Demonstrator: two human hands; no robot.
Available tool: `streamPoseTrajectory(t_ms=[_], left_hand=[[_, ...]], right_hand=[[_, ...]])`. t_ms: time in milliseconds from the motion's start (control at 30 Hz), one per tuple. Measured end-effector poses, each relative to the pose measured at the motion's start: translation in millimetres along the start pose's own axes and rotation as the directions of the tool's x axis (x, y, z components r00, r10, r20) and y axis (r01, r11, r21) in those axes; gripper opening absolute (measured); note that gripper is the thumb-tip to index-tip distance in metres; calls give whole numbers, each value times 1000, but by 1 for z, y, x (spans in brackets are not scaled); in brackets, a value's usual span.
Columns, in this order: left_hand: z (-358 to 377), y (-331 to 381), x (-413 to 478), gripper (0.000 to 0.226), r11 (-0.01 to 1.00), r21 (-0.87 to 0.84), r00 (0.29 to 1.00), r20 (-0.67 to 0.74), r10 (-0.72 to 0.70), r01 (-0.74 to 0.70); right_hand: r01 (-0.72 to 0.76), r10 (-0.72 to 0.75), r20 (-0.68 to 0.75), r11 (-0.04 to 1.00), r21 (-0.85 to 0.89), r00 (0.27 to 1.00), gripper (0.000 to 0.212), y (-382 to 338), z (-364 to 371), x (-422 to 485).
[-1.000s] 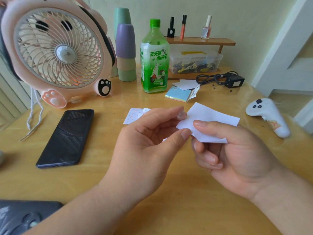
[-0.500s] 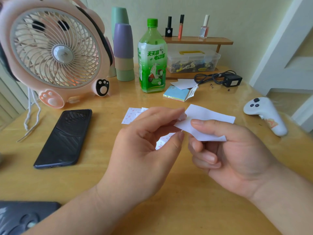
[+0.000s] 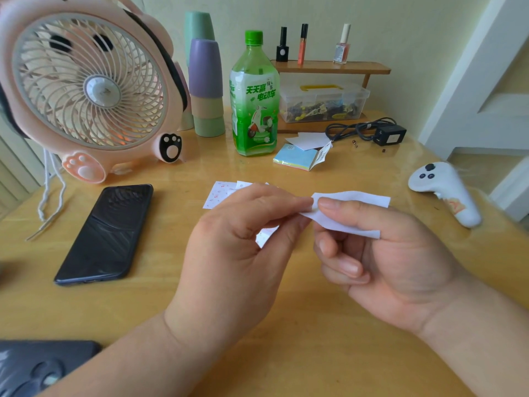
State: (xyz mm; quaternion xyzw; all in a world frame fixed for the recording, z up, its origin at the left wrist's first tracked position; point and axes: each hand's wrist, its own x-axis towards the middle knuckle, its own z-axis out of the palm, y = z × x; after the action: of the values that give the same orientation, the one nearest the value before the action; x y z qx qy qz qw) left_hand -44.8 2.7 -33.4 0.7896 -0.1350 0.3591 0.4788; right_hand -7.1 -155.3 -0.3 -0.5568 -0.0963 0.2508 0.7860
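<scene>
A small white paper slip (image 3: 353,213) is held above the middle of the wooden table (image 3: 148,305). My left hand (image 3: 237,253) pinches its left end between thumb and forefinger. My right hand (image 3: 383,253) pinches the same slip from the right, thumb on top, the other fingers curled below. The slip is bent and tilted nearly edge-on to me. Small patterned white papers (image 3: 220,193) lie on the table behind my left hand, and another piece (image 3: 264,236) shows under it.
A pink fan (image 3: 86,87) stands at the back left, with a black phone (image 3: 107,233) in front of it. Stacked cups (image 3: 206,84), a green bottle (image 3: 253,96), a notepad (image 3: 296,157), a charger (image 3: 389,134) and a white controller (image 3: 446,193) lie further back and right.
The white slip has tilted flatter and looks narrower now. Both hands still pinch it and have stayed close together over the middle of the table.
</scene>
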Motion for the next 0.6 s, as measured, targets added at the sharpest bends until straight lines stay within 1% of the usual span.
streamPoseTrajectory(t_ms=[133, 233, 367, 533, 600], left_hand=[[-2, 1, 1, 12, 999, 10, 998, 31, 48, -48], [-4, 3, 3, 15, 995, 51, 995, 53, 88, -90], [-4, 3, 3, 21, 996, 33, 997, 28, 77, -78], [-4, 2, 5, 19, 994, 57, 995, 32, 96, -98], [-4, 2, 5, 22, 990, 79, 993, 38, 116, -118]], right_hand=[[-15, 15, -14, 1000, -7, 1000, 17, -1, 0, 0], [-28, 28, -12, 1000, -5, 1000, 20, -1, 1, -1], [-80, 81, -25, 996, 23, 996, 29, -4, 0, 1], [-107, 108, -16, 992, 63, 994, 20, -5, -3, 1], [-124, 124, -8, 990, 71, 992, 19, -6, -3, 1]])
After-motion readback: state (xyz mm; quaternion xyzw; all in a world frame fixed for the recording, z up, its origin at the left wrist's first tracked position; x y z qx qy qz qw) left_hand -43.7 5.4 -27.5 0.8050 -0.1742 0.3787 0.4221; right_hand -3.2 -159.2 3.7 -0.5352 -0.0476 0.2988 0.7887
